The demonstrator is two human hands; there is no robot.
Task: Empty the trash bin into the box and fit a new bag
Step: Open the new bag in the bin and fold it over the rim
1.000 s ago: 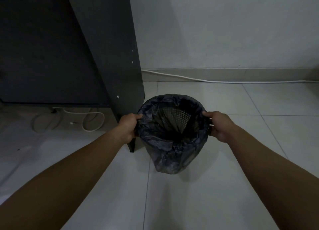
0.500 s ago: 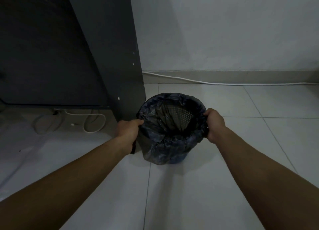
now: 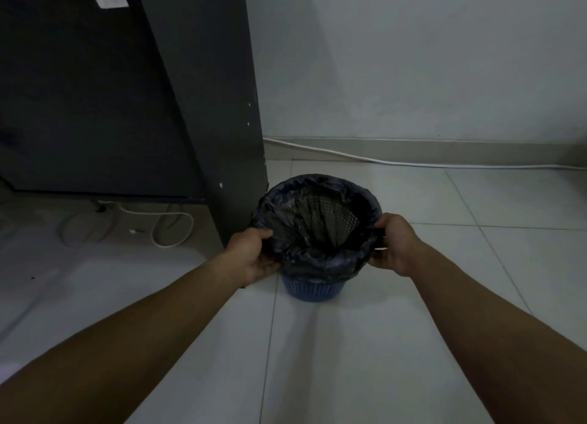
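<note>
A blue mesh trash bin (image 3: 314, 291) stands on the tiled floor beside a dark desk panel. A black plastic bag (image 3: 317, 261) lines it and is folded over the rim, leaving the bin's blue base bare. My left hand (image 3: 252, 255) grips the bag's folded edge at the near-left of the rim. My right hand (image 3: 395, 245) grips the bag at the right of the rim. The bin's mesh wall shows through the bag inside. No box is in view.
The dark desk side panel (image 3: 216, 105) rises just left of the bin. White cables (image 3: 165, 229) loop on the floor under the desk. Another white cable (image 3: 413, 163) runs along the skirting of the white wall behind.
The bin has come down to stand on the floor. The bag's overhang has been drawn up toward the rim, baring the blue base. Both hands slid nearer me on the rim.
</note>
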